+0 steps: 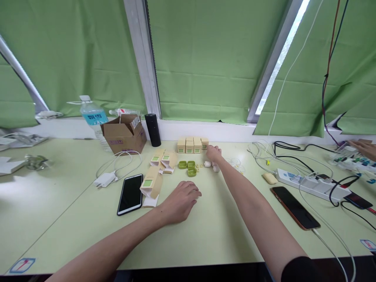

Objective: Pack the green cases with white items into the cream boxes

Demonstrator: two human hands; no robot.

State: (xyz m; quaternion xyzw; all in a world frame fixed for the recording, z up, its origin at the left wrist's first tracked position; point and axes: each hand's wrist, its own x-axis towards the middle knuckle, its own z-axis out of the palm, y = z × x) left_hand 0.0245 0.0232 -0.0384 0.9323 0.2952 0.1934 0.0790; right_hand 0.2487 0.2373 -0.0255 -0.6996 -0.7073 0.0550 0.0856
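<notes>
My right hand [214,153] reaches to the far side of the table, its fingers closed at the edge of a small tan box [204,141] with a green label. That box stands at the right end of a row of similar small boxes [189,145]. My left hand [181,200] rests on the table with loosely bent fingers and nothing visible in it. Between the hands lie several small green trays [191,172], tiny yellow pieces [199,166] and white rounded pieces [207,164]. Opened tan boxes [152,182] with loose flaps lie left of them.
A dark-screened phone [130,194] and white charger [105,179] lie left. Behind stand a cardboard box [125,135], water bottle [94,117] and black cylinder [153,130]. At right are a second phone [294,207], power strip [308,185], cables and another person's hand [364,149].
</notes>
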